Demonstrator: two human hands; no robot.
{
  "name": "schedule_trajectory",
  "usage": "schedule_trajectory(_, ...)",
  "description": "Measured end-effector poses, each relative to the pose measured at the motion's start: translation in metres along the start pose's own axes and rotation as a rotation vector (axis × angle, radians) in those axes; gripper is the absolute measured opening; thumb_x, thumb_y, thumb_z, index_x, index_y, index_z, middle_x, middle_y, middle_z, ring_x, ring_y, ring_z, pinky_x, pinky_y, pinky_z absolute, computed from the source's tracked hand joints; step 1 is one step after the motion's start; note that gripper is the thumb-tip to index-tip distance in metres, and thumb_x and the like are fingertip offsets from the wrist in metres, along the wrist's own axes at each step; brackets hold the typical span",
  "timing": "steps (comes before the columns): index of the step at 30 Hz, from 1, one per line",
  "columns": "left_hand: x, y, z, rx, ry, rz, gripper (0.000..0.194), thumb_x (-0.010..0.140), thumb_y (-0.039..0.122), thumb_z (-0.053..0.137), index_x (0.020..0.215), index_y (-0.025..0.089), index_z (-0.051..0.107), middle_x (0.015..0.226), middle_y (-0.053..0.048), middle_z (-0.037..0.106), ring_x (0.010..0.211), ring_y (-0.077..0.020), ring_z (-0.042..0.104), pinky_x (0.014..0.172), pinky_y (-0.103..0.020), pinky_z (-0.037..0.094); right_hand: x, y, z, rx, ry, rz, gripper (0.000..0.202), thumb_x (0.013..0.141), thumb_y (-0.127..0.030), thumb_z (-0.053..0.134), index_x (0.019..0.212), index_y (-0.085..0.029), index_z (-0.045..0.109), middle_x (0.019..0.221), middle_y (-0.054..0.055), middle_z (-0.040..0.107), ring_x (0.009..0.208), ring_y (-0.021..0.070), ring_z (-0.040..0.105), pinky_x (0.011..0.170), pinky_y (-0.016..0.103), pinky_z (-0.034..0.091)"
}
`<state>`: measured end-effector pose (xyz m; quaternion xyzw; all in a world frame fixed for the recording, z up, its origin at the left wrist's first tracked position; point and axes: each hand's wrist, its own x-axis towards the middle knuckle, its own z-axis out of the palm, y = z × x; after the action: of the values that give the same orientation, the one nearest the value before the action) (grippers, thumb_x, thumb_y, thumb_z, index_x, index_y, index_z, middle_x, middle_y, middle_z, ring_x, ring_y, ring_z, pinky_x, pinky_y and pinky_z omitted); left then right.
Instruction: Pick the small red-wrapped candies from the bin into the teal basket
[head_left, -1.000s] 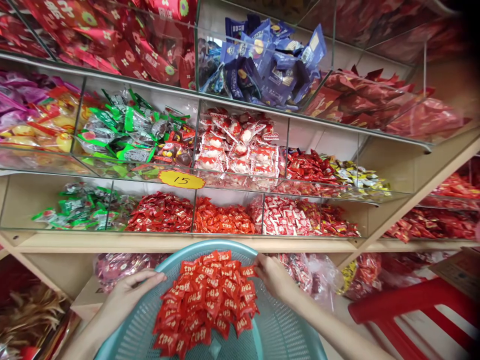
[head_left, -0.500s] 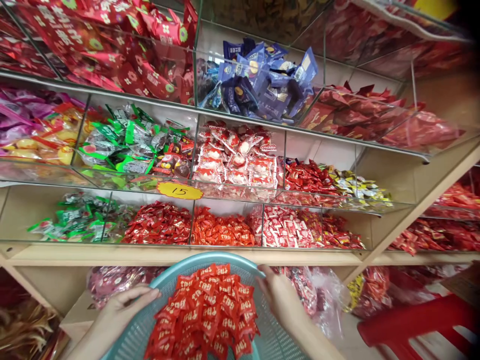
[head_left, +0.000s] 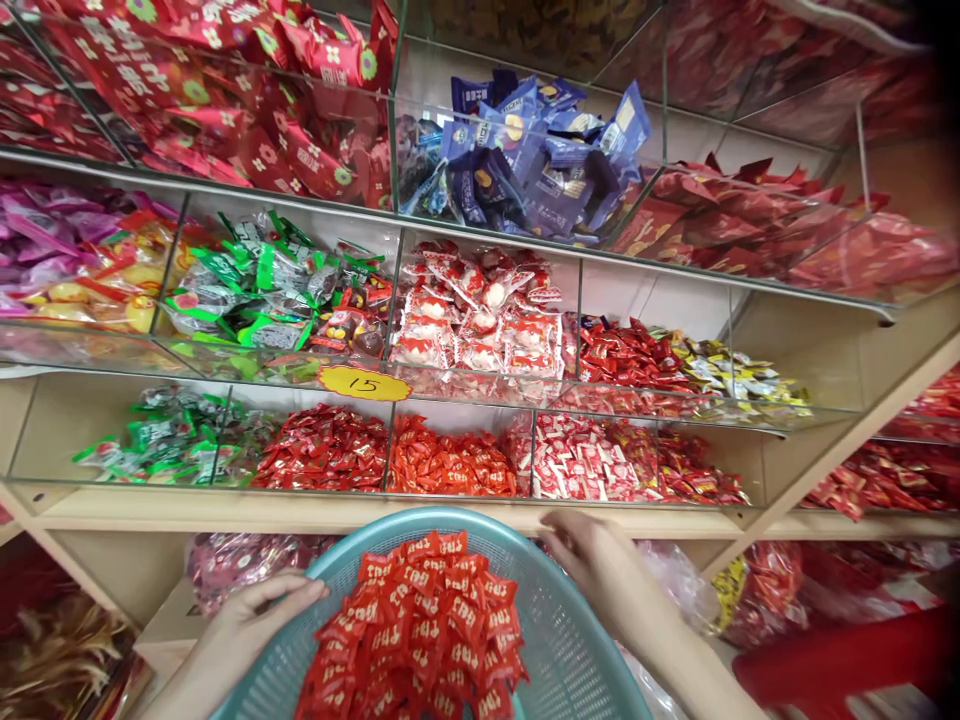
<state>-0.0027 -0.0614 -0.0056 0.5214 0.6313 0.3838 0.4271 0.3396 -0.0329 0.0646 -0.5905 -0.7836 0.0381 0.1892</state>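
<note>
A teal plastic basket (head_left: 577, 630) fills the bottom centre, with a heap of small red wrapped candies (head_left: 420, 625) in it. My left hand (head_left: 262, 615) grips the basket's left rim, thumb and fingers closed on it. Beside the upper right rim is my right hand (head_left: 589, 555), just below the shelf edge, its fingers bent and slightly apart, holding nothing that I can see. Straight above the basket, the lowest shelf row has a compartment of similar red candies (head_left: 457, 460).
Glass-fronted shelves (head_left: 480, 515) hold green, red, white and blue packets. A yellow price tag (head_left: 365, 383) reads 15. Plastic bags of candy (head_left: 255, 565) lie beneath the shelf. A red stool (head_left: 840, 650) stands at the lower right.
My right hand has come off the basket's rim and moved right and up toward the shelf edge. My left hand keeps its hold. The view has shifted slightly.
</note>
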Motion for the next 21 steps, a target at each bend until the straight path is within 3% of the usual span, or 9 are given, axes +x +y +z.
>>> schedule_trajectory(3, -0.002, 0.005, 0.000, 0.006, 0.024, -0.017, 0.030, 0.054, 0.051, 0.063, 0.064, 0.024, 0.070, 0.074, 0.001, 0.069, 0.078, -0.0225, 0.061, 0.067, -0.021, 0.049, 0.067, -0.026, 0.012, -0.214, -0.049, -0.058, 0.022, 0.081, -0.022, 0.037, 0.081, -0.016, 0.058, 0.079, 0.010, 0.062, 0.076, 0.0172, 0.058, 0.063, 0.022, 0.038)
schedule_trajectory(5, -0.003, 0.007, 0.001, 0.017, 0.034, -0.011, 0.031, 0.053, 0.052, 0.063, 0.064, 0.024, 0.070, 0.073, 0.000, 0.069, 0.078, -0.0230, 0.061, 0.069, -0.022, 0.049, 0.104, -0.033, 0.022, -0.341, -0.100, 0.034, 0.022, 0.080, -0.016, 0.039, 0.091, -0.014, 0.058, 0.090, 0.013, 0.061, 0.086, 0.0181, 0.057, 0.069, 0.023, 0.039)
schedule_trajectory(8, -0.004, 0.008, 0.001, 0.009, 0.038, 0.023, 0.032, 0.053, 0.052, 0.062, 0.062, 0.023, 0.071, 0.071, 0.000, 0.069, 0.076, -0.0216, 0.062, 0.068, -0.022, 0.049, 0.141, -0.034, 0.038, -0.372, -0.139, 0.114, 0.023, 0.079, -0.012, 0.041, 0.091, -0.008, 0.061, 0.089, 0.020, 0.061, 0.087, 0.0208, 0.058, 0.071, 0.026, 0.042)
schedule_trajectory(15, 0.001, -0.002, 0.002, -0.035, 0.048, 0.027, 0.028, 0.055, 0.049, 0.063, 0.062, 0.023, 0.070, 0.069, 0.001, 0.069, 0.072, -0.0191, 0.062, 0.064, -0.019, 0.048, 0.165, -0.039, 0.063, -0.372, -0.216, 0.194, 0.025, 0.081, -0.016, 0.043, 0.093, -0.006, 0.062, 0.090, 0.024, 0.061, 0.087, 0.0241, 0.059, 0.069, 0.033, 0.046)
schedule_trajectory(21, 0.003, -0.003, 0.000, -0.005, 0.018, -0.013, 0.027, 0.055, 0.049, 0.063, 0.064, 0.025, 0.070, 0.074, 0.002, 0.071, 0.077, -0.0207, 0.062, 0.066, -0.019, 0.049, 0.166, -0.044, 0.061, -0.345, -0.267, 0.191, 0.026, 0.080, -0.016, 0.044, 0.098, -0.005, 0.060, 0.097, 0.025, 0.058, 0.093, 0.0251, 0.057, 0.072, 0.034, 0.045)
